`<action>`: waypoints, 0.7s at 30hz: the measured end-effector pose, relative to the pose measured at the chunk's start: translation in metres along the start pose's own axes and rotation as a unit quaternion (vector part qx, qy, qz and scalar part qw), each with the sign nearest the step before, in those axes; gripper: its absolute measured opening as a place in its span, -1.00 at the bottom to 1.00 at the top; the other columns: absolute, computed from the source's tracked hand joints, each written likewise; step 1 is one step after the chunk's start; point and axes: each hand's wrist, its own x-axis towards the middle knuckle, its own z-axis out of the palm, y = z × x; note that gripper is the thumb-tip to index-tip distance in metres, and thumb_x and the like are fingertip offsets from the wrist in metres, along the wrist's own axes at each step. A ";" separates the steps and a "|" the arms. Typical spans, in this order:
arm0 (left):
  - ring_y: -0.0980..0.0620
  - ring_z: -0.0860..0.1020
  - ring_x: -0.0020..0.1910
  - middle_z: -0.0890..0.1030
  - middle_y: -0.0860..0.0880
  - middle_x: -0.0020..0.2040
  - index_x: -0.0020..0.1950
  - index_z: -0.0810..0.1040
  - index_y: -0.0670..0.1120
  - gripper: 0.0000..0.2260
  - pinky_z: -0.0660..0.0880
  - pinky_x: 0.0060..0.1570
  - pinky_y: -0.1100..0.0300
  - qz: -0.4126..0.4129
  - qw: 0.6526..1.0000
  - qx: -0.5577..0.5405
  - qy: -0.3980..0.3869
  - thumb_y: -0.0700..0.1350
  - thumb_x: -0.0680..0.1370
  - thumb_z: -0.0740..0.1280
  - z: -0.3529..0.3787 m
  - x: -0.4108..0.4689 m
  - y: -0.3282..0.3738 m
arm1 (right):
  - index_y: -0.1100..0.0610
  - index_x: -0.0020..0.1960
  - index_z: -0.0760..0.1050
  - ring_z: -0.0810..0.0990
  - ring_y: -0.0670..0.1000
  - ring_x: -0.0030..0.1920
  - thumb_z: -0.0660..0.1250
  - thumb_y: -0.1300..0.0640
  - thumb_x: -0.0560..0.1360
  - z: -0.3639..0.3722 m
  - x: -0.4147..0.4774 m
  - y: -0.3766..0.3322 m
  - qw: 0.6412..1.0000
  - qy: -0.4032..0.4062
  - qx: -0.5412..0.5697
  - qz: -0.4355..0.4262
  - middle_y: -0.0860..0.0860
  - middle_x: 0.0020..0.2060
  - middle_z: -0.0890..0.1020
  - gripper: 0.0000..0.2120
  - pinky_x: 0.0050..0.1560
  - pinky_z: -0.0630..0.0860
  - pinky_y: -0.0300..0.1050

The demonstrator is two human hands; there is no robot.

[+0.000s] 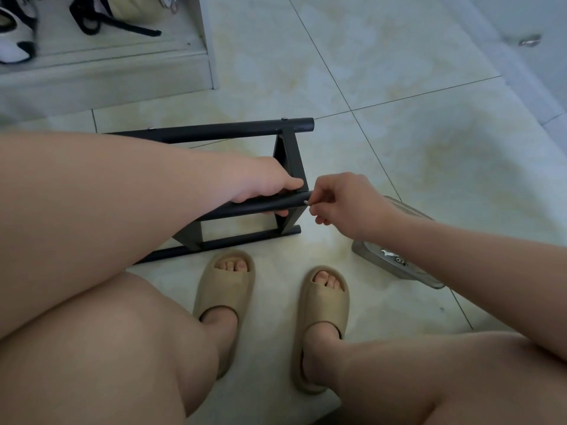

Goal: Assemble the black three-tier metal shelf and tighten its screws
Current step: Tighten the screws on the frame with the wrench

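The black metal shelf frame (233, 130) lies on its side on the tiled floor in front of me, with its round tubes running left to right and flat cross pieces between them. My left hand (260, 185) grips the raised middle tube (264, 205) near its right end. My right hand (340, 200) pinches a small silver screw (306, 203) at that tube's end face. My left forearm hides the frame's left part.
A clear plastic tray (395, 259) holding a small wrench and loose screws sits on the floor under my right forearm. My feet in beige slippers (227, 286) stand just below the frame. A white cabinet (107, 72) with shoes is at the top left.
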 end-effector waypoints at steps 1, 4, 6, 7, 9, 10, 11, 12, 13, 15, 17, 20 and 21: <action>-0.10 0.72 -0.08 0.72 -0.15 -0.11 0.20 0.60 -0.19 -0.67 0.56 -0.26 0.17 -0.001 1.000 0.001 0.000 0.04 0.65 0.27 0.000 0.000 0.000 | 0.05 -0.18 0.54 0.60 -0.24 -0.41 0.38 0.30 0.54 0.001 0.000 0.000 1.000 0.001 -0.005 -0.001 -0.03 -0.30 0.67 -0.80 -0.14 0.61 -0.17; -0.12 0.71 0.00 0.73 -0.16 -0.14 0.19 0.59 -0.18 -0.67 0.55 -0.20 0.15 -0.003 1.000 0.008 0.005 0.05 0.65 0.26 0.000 0.000 -0.001 | 0.02 -0.20 0.52 0.60 -0.25 -0.41 0.37 0.29 0.54 0.003 0.001 0.001 1.000 0.004 -0.010 -0.002 -0.04 -0.30 0.67 -0.78 -0.14 0.60 -0.16; -0.13 0.70 0.01 0.73 -0.14 -0.15 0.19 0.60 -0.17 -0.67 0.55 -0.16 0.13 -0.006 1.000 0.016 0.007 0.07 0.65 0.26 0.000 0.000 0.000 | 0.03 -0.21 0.52 0.61 -0.22 -0.40 0.37 0.30 0.53 0.007 0.000 0.000 1.000 0.011 0.003 0.001 -0.02 -0.30 0.68 -0.77 -0.15 0.60 -0.17; -0.12 0.70 0.01 0.73 -0.14 -0.14 0.19 0.60 -0.17 -0.67 0.56 -0.14 0.13 -0.008 1.000 0.019 0.007 0.07 0.65 0.26 -0.001 0.001 0.000 | 0.04 -0.22 0.52 0.63 -0.19 -0.39 0.37 0.30 0.53 0.009 0.000 0.000 1.000 0.016 0.021 0.008 0.00 -0.30 0.68 -0.78 -0.15 0.62 -0.16; -0.11 0.71 0.00 0.73 -0.14 -0.11 0.19 0.60 -0.16 -0.67 0.56 -0.14 0.13 -0.008 1.000 0.019 0.004 0.07 0.65 0.26 0.000 0.001 -0.001 | 0.09 -0.22 0.52 0.68 -0.07 -0.35 0.37 0.33 0.53 0.011 0.001 0.000 0.997 0.025 0.073 0.028 0.07 -0.30 0.69 -0.79 -0.12 0.67 -0.10; -0.11 0.71 0.00 0.73 -0.14 -0.11 0.19 0.60 -0.16 -0.67 0.55 -0.14 0.12 -0.007 1.000 0.020 0.004 0.07 0.65 0.26 0.000 0.002 -0.001 | 0.12 -0.21 0.52 0.71 0.00 -0.31 0.37 0.34 0.53 0.011 0.002 0.001 0.994 0.026 0.099 0.038 0.11 -0.29 0.69 -0.80 -0.11 0.68 -0.06; -0.11 0.71 0.00 0.73 -0.14 -0.12 0.19 0.60 -0.16 -0.68 0.55 -0.13 0.12 -0.006 1.000 0.021 0.005 0.07 0.65 0.26 -0.001 0.002 -0.001 | 0.15 -0.21 0.53 0.72 0.07 -0.27 0.38 0.35 0.53 0.011 0.003 0.001 0.992 0.026 0.119 0.045 0.15 -0.28 0.69 -0.81 -0.10 0.69 -0.03; -0.11 0.71 -0.01 0.73 -0.14 -0.14 0.18 0.60 -0.15 -0.68 0.55 -0.12 0.11 -0.005 1.000 0.023 0.006 0.07 0.65 0.26 -0.001 0.002 0.000 | 0.17 -0.21 0.53 0.73 0.12 -0.24 0.38 0.36 0.53 0.011 0.004 0.001 0.989 0.026 0.136 0.052 0.18 -0.27 0.69 -0.82 -0.10 0.69 -0.02; -0.11 0.71 -0.01 0.73 -0.13 -0.15 0.18 0.60 -0.15 -0.68 0.54 -0.12 0.12 -0.005 1.000 0.026 0.008 0.07 0.65 0.26 -0.001 0.002 0.000 | 0.18 -0.21 0.53 0.73 0.15 -0.23 0.38 0.37 0.53 0.011 0.005 0.002 0.986 0.027 0.156 0.057 0.19 -0.27 0.69 -0.82 -0.12 0.69 -0.01; -0.11 0.71 0.00 0.73 -0.12 -0.17 0.18 0.60 -0.14 -0.67 0.53 -0.13 0.12 -0.006 0.999 0.031 0.010 0.08 0.65 0.26 -0.002 0.002 0.001 | 0.21 -0.23 0.51 0.72 0.15 -0.25 0.38 0.39 0.53 0.012 0.005 0.003 0.976 0.027 0.205 0.071 0.17 -0.29 0.68 -0.81 -0.17 0.69 -0.04; -0.11 0.71 0.01 0.73 -0.13 -0.17 0.19 0.60 -0.15 -0.67 0.53 -0.10 0.11 -0.006 0.999 0.030 0.010 0.08 0.65 0.25 -0.002 0.001 0.002 | 0.23 -0.24 0.49 0.71 0.10 -0.30 0.40 0.39 0.53 0.014 0.004 0.004 0.963 0.024 0.256 0.085 0.12 -0.36 0.68 -0.80 -0.24 0.67 -0.10; -0.12 0.70 0.02 0.73 -0.14 -0.16 0.19 0.60 -0.15 -0.67 0.54 -0.06 0.10 -0.010 0.999 0.031 0.008 0.07 0.65 0.25 -0.001 0.000 0.003 | 0.24 -0.23 0.49 0.71 0.07 -0.32 0.39 0.40 0.54 0.014 0.005 0.007 0.961 0.018 0.265 0.081 0.11 -0.37 0.68 -0.80 -0.26 0.66 -0.13; -0.12 0.70 0.03 0.73 -0.14 -0.15 0.19 0.60 -0.15 -0.67 0.54 -0.07 0.10 -0.013 0.999 0.031 0.006 0.07 0.65 0.26 -0.001 0.000 0.003 | 0.22 -0.23 0.49 0.71 0.07 -0.31 0.38 0.41 0.54 0.013 0.006 0.007 0.969 0.012 0.237 0.068 0.12 -0.35 0.67 -0.79 -0.23 0.66 -0.12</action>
